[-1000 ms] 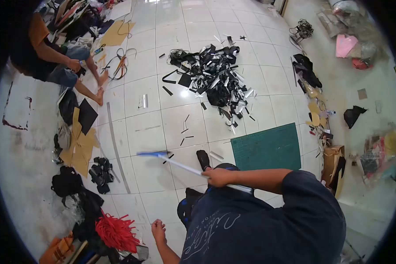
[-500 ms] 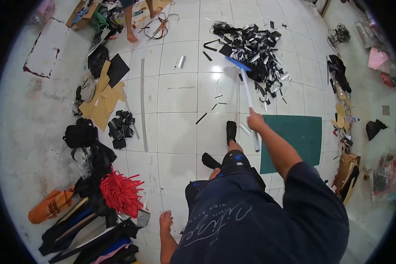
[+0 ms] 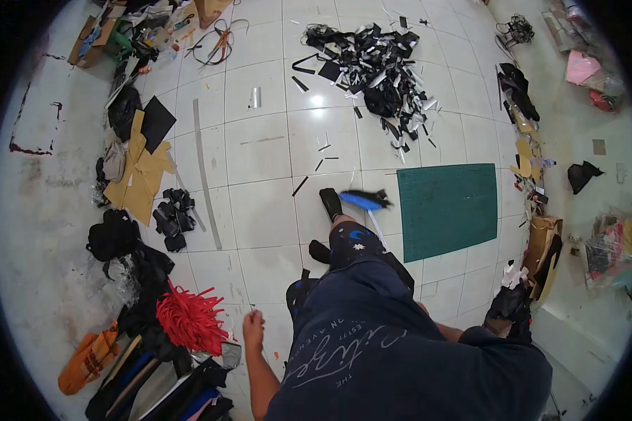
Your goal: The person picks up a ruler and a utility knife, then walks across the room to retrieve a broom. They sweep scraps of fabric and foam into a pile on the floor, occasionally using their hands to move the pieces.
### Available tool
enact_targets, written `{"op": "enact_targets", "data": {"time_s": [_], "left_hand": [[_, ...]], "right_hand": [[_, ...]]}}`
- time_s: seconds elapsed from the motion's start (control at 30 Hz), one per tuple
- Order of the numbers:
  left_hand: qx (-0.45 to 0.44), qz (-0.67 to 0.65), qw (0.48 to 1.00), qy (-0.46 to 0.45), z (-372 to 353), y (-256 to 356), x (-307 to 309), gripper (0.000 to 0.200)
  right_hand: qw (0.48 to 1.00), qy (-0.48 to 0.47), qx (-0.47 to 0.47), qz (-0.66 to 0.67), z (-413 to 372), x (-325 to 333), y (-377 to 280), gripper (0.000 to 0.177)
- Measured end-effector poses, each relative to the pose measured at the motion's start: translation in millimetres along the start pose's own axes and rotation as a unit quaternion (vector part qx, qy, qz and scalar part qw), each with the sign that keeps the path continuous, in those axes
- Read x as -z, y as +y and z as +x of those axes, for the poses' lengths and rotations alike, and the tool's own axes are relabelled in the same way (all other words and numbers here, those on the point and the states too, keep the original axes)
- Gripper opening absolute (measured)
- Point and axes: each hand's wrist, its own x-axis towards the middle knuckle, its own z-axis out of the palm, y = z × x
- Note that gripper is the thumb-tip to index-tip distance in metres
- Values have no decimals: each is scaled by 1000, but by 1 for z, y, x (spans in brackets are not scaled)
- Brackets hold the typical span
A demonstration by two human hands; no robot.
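Note:
A broom with a blue head (image 3: 361,201) and dark bristles is beside my forward foot, left of the green mat (image 3: 449,210). Its pale handle (image 3: 378,230) runs back and disappears behind my leg and shirt. My right forearm shows at the right edge of my shirt, but the fingers of my right hand are hidden. Down at my left side hangs my left hand (image 3: 254,324), empty, with loosely bent fingers, near a red bundle of strips (image 3: 189,318). Farther forward lies a heap of black and silver scraps (image 3: 383,77).
Thin black strips (image 3: 300,186) and a small silver roll (image 3: 255,97) lie on the tiles. Tan sheets (image 3: 142,175), black rolls (image 3: 174,217) and black bags line the left side. A cardboard box (image 3: 543,245) and bags stand along the right wall.
The broom head has come back from the scrap heap to beside my foot. My right hand has drawn back behind my shirt. The other person's legs have left the view.

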Motion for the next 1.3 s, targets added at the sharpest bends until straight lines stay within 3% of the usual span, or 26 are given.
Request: {"op": "enact_targets", "data": {"time_s": [0.03,0.07,0.1,0.13,0.23,0.27,0.3,0.37,0.5,0.57,0.67,0.83,0.9,0.93,1.0,1.1,1.2,1.27,1.3], "left_hand": [[-21,-15,1000,7,0,35,-1,32],[-37,-24,999,16,7,59,1,33],[-56,-18,998,20,12,80,2,34],[-52,-1,998,23,17,93,6,35],[-21,34,999,30,50,115,7,36],[-4,50,998,32,57,115,13,36],[8,47,998,41,55,123,15,36],[25,34,998,46,56,141,3,37],[38,-10,999,14,67,139,-29,36],[79,61,994,-46,58,163,-63,35],[60,136,985,-89,67,184,-73,35],[-18,122,992,-35,80,265,-60,33],[-46,90,995,-11,82,294,-50,30],[-59,86,995,4,71,312,-53,30],[-84,79,993,32,52,341,-59,30],[-95,147,985,-2,60,321,-41,35],[-65,99,993,-10,62,280,-31,35],[-30,81,996,-3,69,247,-23,36],[-2,84,996,2,69,232,-21,36]], "right_hand": [[998,22,25,-60,75,-32,65,66],[996,39,70,-40,135,-27,92,62],[995,93,19,-32,168,15,42,56],[972,185,112,-91,216,59,15,52],[959,250,113,-77,296,220,-124,47],[964,235,102,-71,294,257,-165,47],[952,270,139,-15,310,270,-170,49],[957,264,114,30,289,268,-171,51],[967,238,84,41,200,184,-83,52],[990,141,-15,-7,106,131,-27,49],[992,101,-79,-17,54,100,6,48],[988,80,-127,-41,109,100,26,49],[985,118,-117,-46,176,137,19,48],[979,197,-51,-14,234,153,32,46],[962,272,7,-34,309,238,-10,42],[948,312,38,-50,379,357,-97,41],[952,305,29,-30,352,363,-142,45],[945,315,83,-20,335,320,-134,47],[954,291,63,-14,306,302,-141,47]]}}
